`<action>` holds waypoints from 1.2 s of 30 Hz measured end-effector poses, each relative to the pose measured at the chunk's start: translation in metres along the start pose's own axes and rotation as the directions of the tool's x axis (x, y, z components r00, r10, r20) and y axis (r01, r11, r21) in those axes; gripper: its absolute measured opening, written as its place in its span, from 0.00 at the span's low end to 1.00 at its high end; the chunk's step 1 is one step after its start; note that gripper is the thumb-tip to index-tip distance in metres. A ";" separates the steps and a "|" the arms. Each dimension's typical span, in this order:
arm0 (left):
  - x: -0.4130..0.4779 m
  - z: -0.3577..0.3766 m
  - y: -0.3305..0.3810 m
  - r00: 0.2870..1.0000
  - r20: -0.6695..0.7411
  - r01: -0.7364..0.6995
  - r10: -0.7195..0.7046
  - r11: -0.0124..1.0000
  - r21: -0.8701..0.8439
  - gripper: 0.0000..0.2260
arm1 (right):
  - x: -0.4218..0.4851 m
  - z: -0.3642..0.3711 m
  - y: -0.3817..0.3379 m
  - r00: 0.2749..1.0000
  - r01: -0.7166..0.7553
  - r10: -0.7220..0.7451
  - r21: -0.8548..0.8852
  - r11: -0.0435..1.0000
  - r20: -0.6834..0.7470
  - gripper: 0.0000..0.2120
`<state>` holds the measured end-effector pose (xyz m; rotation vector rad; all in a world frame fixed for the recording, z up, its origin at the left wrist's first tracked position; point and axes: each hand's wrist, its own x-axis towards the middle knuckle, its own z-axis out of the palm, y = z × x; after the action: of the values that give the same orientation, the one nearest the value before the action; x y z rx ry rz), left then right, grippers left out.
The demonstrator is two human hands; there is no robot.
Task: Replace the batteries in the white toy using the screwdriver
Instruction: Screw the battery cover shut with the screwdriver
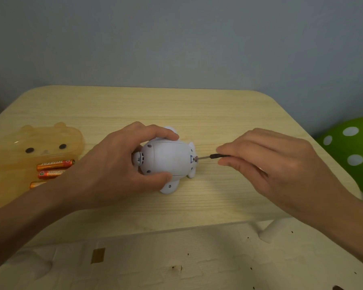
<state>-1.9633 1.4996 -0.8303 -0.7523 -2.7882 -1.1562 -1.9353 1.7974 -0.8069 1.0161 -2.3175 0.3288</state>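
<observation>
Left hand (122,162) clamps rounded white plastic toy (168,159) on pale wood tabletop (208,114); right hand (266,160) pinches slim black-handled screwdriver (210,156), tip at screw. Slight tilt risks cam-out, stripped head.

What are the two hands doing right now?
Left hand: closed around the white toy, holding it on the table.
Right hand: closed on the screwdriver, tip at the toy.
</observation>
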 end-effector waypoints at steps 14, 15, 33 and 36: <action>0.001 -0.001 -0.001 1.000 0.021 -0.002 0.002 1.000 -0.013 0.30 | 0.005 0.011 -0.001 0.956 -0.295 0.292 0.110 0.949 0.036 0.26; 0.001 -0.002 -0.001 1.000 0.021 -0.003 0.003 1.000 -0.019 0.30 | 0.006 0.007 -0.002 0.959 -0.283 0.280 0.148 0.948 0.043 0.20; 0.002 -0.002 -0.002 1.000 0.021 -0.011 0.011 1.000 -0.007 0.30 | 0.002 0.002 -0.004 0.983 -0.184 0.185 -0.023 0.983 0.019 0.33; 0.002 -0.002 -0.002 1.000 0.021 -0.008 0.008 1.000 -0.014 0.30 | 0.006 -0.004 -0.003 0.994 -0.109 0.109 -0.019 0.994 -0.008 0.23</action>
<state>-1.9661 1.4976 -0.8300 -0.7805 -2.7945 -1.1746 -1.9350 1.7940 -0.8005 0.8798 -2.3698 0.3519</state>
